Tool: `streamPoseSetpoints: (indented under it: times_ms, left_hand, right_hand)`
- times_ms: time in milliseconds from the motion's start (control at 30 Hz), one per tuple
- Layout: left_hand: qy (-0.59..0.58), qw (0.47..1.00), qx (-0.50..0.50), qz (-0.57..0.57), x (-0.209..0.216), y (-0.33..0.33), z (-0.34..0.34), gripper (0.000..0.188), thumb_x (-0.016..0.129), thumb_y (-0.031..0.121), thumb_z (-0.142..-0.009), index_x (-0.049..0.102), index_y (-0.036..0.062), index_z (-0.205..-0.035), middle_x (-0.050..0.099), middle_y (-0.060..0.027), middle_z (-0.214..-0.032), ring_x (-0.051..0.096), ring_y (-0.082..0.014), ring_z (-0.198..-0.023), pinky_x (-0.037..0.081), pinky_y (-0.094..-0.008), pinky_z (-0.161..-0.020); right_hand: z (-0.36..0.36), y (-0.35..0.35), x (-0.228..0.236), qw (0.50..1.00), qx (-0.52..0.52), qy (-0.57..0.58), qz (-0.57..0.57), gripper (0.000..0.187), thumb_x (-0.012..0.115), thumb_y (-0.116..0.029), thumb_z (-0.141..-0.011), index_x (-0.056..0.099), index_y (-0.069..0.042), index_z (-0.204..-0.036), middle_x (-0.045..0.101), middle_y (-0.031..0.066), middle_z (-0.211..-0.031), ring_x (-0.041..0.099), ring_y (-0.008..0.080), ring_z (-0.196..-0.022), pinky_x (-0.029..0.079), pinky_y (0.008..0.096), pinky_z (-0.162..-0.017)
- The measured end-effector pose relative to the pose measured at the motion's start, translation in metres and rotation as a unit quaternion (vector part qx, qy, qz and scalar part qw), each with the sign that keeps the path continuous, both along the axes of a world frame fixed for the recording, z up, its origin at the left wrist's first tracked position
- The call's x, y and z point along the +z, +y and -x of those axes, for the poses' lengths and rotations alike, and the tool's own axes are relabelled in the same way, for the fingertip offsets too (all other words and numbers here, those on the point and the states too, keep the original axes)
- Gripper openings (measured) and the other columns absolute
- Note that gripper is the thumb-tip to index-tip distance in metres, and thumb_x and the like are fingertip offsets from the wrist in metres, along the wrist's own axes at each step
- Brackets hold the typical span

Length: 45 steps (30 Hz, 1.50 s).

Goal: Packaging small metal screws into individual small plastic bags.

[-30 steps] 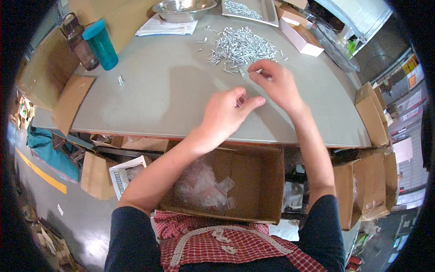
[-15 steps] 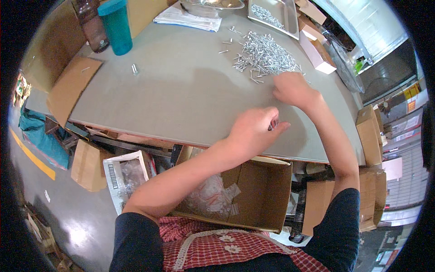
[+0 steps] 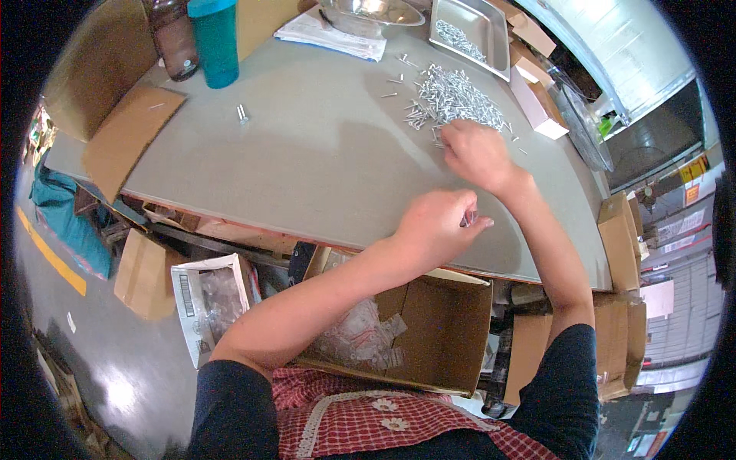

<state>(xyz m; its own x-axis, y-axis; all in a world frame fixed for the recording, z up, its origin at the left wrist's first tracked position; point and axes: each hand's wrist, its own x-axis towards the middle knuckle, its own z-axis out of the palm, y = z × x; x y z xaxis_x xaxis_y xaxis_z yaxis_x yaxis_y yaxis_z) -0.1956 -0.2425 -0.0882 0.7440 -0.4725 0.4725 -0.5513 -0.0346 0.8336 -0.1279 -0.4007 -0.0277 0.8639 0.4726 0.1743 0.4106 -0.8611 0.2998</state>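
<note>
A loose heap of silver screws or rivets (image 3: 456, 93) lies on the grey table. At its near edge is my right hand (image 3: 477, 153), knuckles up and fingers pinched down; whatever is between the fingertips is hidden. Closer to me, my left hand (image 3: 433, 226) hovers above the table near the front edge. Its fingers curl round something thin and see-through that looks like a small clear plastic bag, mostly covered by the hand. A few single screws (image 3: 395, 80) lie left of the heap, and a pair (image 3: 242, 114) stands farther left.
Behind the heap sit a metal tray (image 3: 497, 54) with more screws, a metal bowl (image 3: 376, 11) and papers (image 3: 330, 34). A teal tumbler (image 3: 215, 46) and a brown bottle (image 3: 173, 42) are at far left. Below the table edge, an open carton (image 3: 448, 326) holds clear bags (image 3: 356, 333).
My right hand has moved left along the near edge of the heap. My left hand keeps its curled grip almost in place. The whole view has shifted slightly.
</note>
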Motion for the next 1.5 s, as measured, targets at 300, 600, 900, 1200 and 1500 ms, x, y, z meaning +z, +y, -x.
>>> streamPoseSetpoints:
  times_ms: [300, 600, 900, 1200, 1500]
  left_hand:
    - [-0.015, 1.000, -0.014, 0.011, -0.003, 0.000, -0.001, 0.037, 0.078, 0.032, -0.085, 0.057, 0.0029, -0.075, 0.061, -0.0183, -0.070, 0.060, -0.0353, -0.061, 0.046, -0.0428, -0.056]
    - [0.014, 0.999, -0.021, -0.025, -0.002, 0.000, -0.002, 0.040, 0.081, 0.034, -0.083, 0.058, 0.0027, -0.075, 0.061, -0.0163, -0.068, 0.057, -0.0298, -0.059, 0.047, -0.0394, -0.058]
    - [0.069, 0.997, -0.044, -0.014, 0.001, 0.003, -0.004, 0.038, 0.083, 0.033, -0.082, 0.061, 0.0043, -0.073, 0.064, -0.0061, -0.066, 0.059, -0.0129, -0.062, 0.048, -0.0329, -0.061]
    - [0.097, 0.991, -0.090, 0.021, 0.004, 0.003, -0.005, 0.034, 0.083, 0.033, -0.080, 0.068, 0.0026, -0.076, 0.068, -0.0093, -0.067, 0.065, -0.0185, -0.058, 0.049, -0.0345, -0.058]
    - [0.163, 0.969, -0.183, -0.036, 0.021, 0.010, 0.005, 0.028, 0.083, 0.031, -0.084, 0.073, 0.0049, -0.084, 0.068, 0.0017, -0.072, 0.060, -0.0070, -0.069, 0.047, -0.0267, -0.062]
  right_hand:
    - [-0.015, -0.009, 0.006, 0.986, -0.069, 0.052, 0.145, 0.016, 0.068, -0.014, -0.074, 0.072, -0.001, -0.084, 0.072, 0.0182, -0.086, 0.072, 0.0365, -0.085, 0.059, 0.0477, -0.075]
    - [0.019, -0.027, 0.019, 0.976, -0.123, 0.162, 0.074, 0.020, 0.067, -0.022, -0.072, 0.067, -0.002, -0.078, 0.071, 0.0196, -0.090, 0.067, 0.0399, -0.084, 0.052, 0.0516, -0.075]
    - [0.091, -0.026, 0.017, 0.788, -0.012, 0.179, -0.588, 0.014, 0.068, 0.000, -0.081, 0.066, -0.002, -0.094, 0.065, 0.0038, -0.092, 0.062, 0.0191, -0.094, 0.047, 0.0336, -0.092]
    - [0.110, -0.013, 0.010, 0.841, 0.117, 0.131, -0.512, 0.023, 0.074, 0.001, -0.080, 0.070, -0.005, -0.101, 0.066, 0.0064, -0.111, 0.058, 0.0224, -0.116, 0.042, 0.0375, -0.104]
    - [0.123, -0.020, 0.031, 0.914, 0.208, 0.077, -0.339, 0.029, 0.076, -0.001, -0.076, 0.070, -0.008, -0.104, 0.066, 0.0087, -0.125, 0.055, 0.0304, -0.124, 0.041, 0.0440, -0.108]
